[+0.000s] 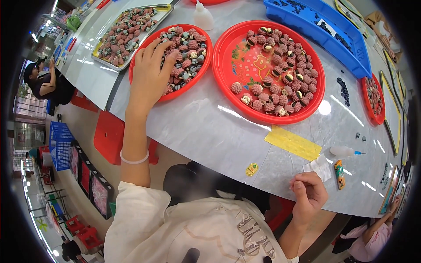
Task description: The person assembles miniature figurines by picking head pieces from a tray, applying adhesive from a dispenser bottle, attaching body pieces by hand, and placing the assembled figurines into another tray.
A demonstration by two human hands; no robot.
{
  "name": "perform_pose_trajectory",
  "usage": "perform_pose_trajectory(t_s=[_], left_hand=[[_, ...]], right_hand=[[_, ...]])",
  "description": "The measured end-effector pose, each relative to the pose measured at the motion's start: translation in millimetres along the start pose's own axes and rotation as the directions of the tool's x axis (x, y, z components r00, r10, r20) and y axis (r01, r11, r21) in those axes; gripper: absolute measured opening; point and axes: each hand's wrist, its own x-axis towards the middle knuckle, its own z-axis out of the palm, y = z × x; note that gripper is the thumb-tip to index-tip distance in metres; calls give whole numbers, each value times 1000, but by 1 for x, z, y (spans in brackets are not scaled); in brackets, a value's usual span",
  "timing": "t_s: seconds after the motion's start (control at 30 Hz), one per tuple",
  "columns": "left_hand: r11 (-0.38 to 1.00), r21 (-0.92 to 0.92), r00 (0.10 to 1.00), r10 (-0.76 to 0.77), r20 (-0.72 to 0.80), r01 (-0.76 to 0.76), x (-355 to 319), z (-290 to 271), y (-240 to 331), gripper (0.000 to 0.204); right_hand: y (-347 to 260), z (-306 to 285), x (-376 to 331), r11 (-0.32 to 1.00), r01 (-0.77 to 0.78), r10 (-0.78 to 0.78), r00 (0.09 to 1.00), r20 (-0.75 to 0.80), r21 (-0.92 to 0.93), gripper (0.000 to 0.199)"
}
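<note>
My left hand (151,74) reaches over the near rim of the smaller red round tray (170,95), its fingers spread among small pink ridged pieces (193,44) and grey and dark bits. No piece shows in its grip. To its right, a larger red round tray (226,83) holds many pink ridged pieces with dark and cream middles (274,87). My right hand (309,195) is at the table's near edge, fingers curled in and thumb pressed against them. Whatever it holds, if anything, is hidden. A white tissue (319,167) lies just beyond it.
A metal tray (116,68) of pink pieces lies far left. White squeeze bottles (204,17) (342,151), a blue bin (307,33), yellow tape (293,142), an orange wrapper (339,174) and loose dark pieces (343,92) share the grey table. Other people (46,83) sit around.
</note>
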Motion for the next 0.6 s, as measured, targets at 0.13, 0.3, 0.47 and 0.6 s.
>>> perform_pose_trajectory(t_s=[0.13,0.3,0.47,0.6], left_hand=[[999,-19,999,39,14,-38,1,-2,-7,37],[964,262,999,33,13,-36,9,-15,13,31],[966,-205,985,170,34,-160,34,7,36,23],[902,-412,970,201,140,-128,40,10,34,17]], right_hand=[[1,0,1,1000,10,-10,1000,6,-2,5],[1,1,2,999,29,-29,1000,10,-19,5],[4,-2,1,1000,26,-26,1000,9,-17,5],[5,-4,1,998,43,-42,999,22,-35,5]])
